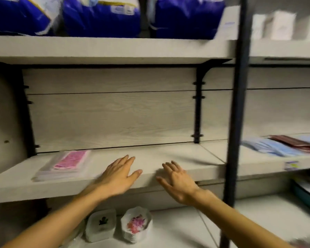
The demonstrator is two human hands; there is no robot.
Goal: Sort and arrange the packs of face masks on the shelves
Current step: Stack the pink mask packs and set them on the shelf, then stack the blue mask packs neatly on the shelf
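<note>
Packs of pink face masks [68, 162] in clear wrap lie stacked flat near the left end of the middle shelf [177, 158], between its back panel and its front edge. Left hand [119, 173]: fingers straight and slightly spread, thumb out to the side, palm down over the front edge of the same shelf, just right of the pink stack and not touching it; whether the palm rests on the board cannot be told. Right hand [176, 178]: fingers likewise extended and spread, palm down at the shelf's front edge, holding nothing. The two hands are apart, side by side, near the middle of the shelf.

Beyond the black upright post [237, 104], on the adjoining shelf section to the right, lie light blue mask packs [268, 146] with dark red packs [297, 143] beside and partly over them, toward the back edge. A blurred price label [292, 165] sits on that section's front edge.

Upper shelf: three large blue-and-white bags [100, 17] standing in a row; white packages [283, 25] to the right of the post.

Lower shelf, below the hands: a stack of white dishes with a dark motif [100, 225] and a stack of scalloped bowls with a pink floral motif [136, 224], just beside each other.
</note>
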